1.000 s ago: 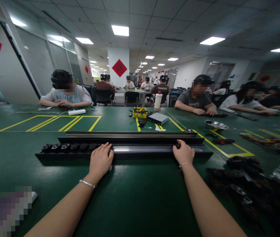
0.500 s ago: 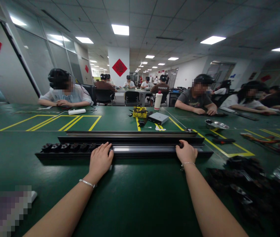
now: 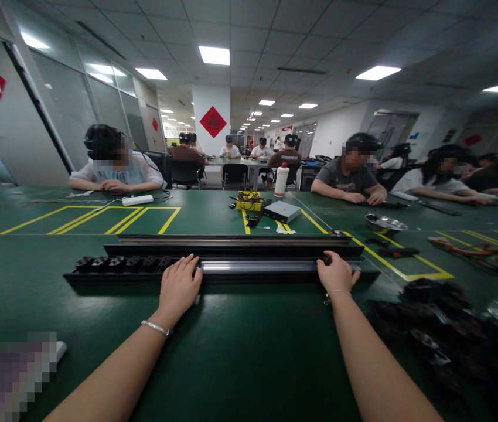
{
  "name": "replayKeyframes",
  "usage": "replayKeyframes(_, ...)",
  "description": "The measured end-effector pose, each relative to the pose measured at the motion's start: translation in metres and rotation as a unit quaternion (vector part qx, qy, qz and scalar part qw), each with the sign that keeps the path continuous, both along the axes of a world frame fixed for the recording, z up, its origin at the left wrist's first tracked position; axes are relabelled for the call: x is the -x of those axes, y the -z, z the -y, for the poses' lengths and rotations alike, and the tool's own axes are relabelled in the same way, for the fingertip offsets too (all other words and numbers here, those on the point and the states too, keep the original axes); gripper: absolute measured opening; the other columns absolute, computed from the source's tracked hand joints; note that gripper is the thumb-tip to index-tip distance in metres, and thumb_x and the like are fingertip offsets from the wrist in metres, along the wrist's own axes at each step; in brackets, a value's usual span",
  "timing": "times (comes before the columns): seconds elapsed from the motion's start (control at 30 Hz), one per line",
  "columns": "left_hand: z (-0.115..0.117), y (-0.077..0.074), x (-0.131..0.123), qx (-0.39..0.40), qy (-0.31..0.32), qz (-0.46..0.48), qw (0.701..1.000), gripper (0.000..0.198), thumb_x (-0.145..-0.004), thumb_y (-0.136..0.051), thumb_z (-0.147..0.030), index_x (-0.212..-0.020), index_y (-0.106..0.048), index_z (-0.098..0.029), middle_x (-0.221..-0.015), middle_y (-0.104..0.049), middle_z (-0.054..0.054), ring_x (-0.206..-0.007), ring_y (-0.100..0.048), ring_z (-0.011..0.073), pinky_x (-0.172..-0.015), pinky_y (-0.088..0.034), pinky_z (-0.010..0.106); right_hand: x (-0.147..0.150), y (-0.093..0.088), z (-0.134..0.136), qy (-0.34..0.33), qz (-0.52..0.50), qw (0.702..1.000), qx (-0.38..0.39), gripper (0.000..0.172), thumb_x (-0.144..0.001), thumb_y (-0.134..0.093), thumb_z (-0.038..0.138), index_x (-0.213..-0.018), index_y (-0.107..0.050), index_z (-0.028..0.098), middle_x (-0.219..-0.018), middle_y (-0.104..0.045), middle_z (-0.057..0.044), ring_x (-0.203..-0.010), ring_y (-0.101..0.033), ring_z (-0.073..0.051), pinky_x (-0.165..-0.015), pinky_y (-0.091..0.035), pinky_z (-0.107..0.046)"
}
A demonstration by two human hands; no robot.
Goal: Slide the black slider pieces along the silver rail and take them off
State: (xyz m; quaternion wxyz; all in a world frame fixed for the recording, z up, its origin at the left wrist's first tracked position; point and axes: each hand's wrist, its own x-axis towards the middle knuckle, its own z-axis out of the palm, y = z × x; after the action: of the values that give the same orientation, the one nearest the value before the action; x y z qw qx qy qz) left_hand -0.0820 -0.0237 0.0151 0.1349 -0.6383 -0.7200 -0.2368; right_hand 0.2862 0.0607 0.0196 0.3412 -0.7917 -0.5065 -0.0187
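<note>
A long black rail (image 3: 253, 271) with a shiny metal channel lies across the green table (image 3: 231, 351) in front of me. Several black socket modules (image 3: 121, 262) sit in its left part. My left hand (image 3: 179, 286) rests flat on the rail just right of those modules, fingers stretched out. My right hand (image 3: 336, 272) is near the rail's right end, fingers curled over a small black part (image 3: 326, 258) on the rail. Two more long rails (image 3: 231, 244) lie just behind.
A heap of black parts (image 3: 433, 328) lies at the right. A metal bowl (image 3: 384, 223), a grey box (image 3: 280, 210) and a yellow device (image 3: 249, 200) stand farther back. Other people sit around the tables. A blurred object (image 3: 12, 369) is at the lower left.
My right hand has slid a little to the right along the rail with the small black part. My left hand has stayed in place.
</note>
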Motion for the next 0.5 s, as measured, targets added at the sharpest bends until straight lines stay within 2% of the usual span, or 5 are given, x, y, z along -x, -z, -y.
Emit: replayKeyframes(0.5,-0.0014,0.0016,0.0013,0.0,0.003,-0.008,1.0,0.044,-0.086,-0.035,-0.035,-0.121,-0.057,-0.021,-0.131,-0.054,0.006,-0.121,-0.048,0.023,-0.101,-0.034,0.04,-0.0082,0.0017,-0.0043,0.011,-0.005,1.0,0.006,0.033,-0.077,-0.051,0.034,-0.107,-0.06,0.024,-0.101,-0.062,-0.007,-0.102,-0.05,-0.025,-0.098,-0.019,-0.051)
